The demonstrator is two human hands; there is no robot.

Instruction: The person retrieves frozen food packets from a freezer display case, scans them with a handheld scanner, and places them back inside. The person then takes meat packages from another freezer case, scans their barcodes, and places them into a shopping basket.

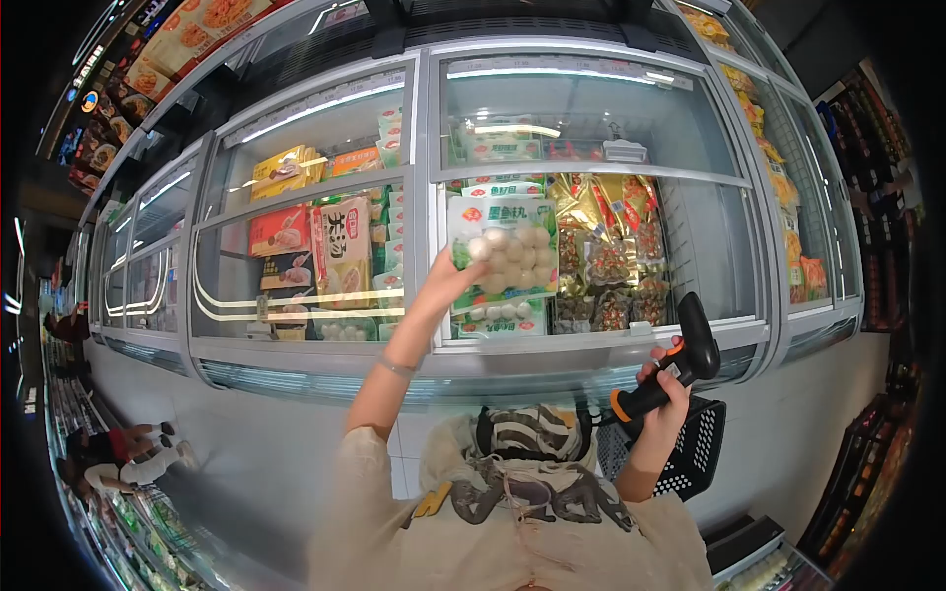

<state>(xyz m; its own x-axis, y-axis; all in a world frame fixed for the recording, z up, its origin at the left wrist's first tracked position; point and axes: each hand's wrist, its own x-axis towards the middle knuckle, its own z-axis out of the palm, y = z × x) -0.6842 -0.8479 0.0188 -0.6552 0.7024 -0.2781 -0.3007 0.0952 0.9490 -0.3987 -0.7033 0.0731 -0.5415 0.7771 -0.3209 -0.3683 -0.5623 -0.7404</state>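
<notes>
In the head view my left hand (460, 276) is closed on the left edge of a green and white bag of white balls (507, 241), held above the open part of the freezer (601, 345). Similar green bags (501, 317) lie under it. Gold and red packets (606, 227) fill the space to its right. My right hand (667, 386) is wrapped round the handle of a black and orange handheld scanner (697, 340), near the freezer's front edge. The thumb of my left hand is partly hidden by the bag.
A black basket (695, 448) is below my right forearm. Left of the bag, glass covers a compartment with a red and beige package (340, 251) and yellow boxes (286, 169). Other people (128, 458) are at the lower left. Shelves line both sides.
</notes>
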